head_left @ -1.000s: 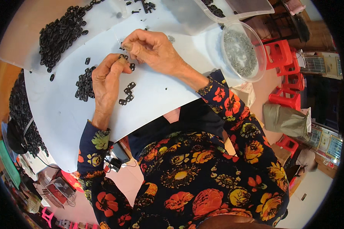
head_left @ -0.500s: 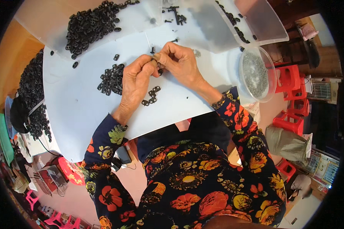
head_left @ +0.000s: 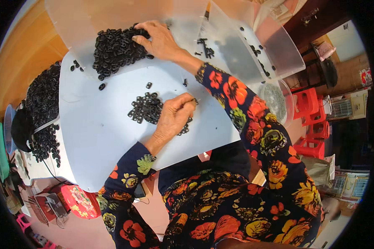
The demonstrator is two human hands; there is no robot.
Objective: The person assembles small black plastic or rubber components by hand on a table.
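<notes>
My left hand [head_left: 175,115] is closed in a pinch above the white tabletop [head_left: 95,141], a small black part [head_left: 195,101] between thumb and forefinger, mostly covered by the fingertips. Beneath and beside this hand lies a loose heap of small black two-holed pieces [head_left: 144,108], with one single piece [head_left: 148,85] apart from it. Stretched across to the far side, my right hand [head_left: 158,40] touches the edge of a large pile of black oval parts [head_left: 116,52] in a translucent bin. Its thumb and forefinger are spread; its other fingertips are partly hidden.
Further right, a second translucent bin [head_left: 284,66] holds scattered black parts. A round clear tub [head_left: 287,97] of small metal pieces sits partly behind my right sleeve. Another large black heap [head_left: 43,99] lies left of the table. Red stools [head_left: 305,103] stand at right.
My right hand has left my left hand and reached far left to the oval parts in the bin. The left hand has come down and right on the table. The whole view has shifted.
</notes>
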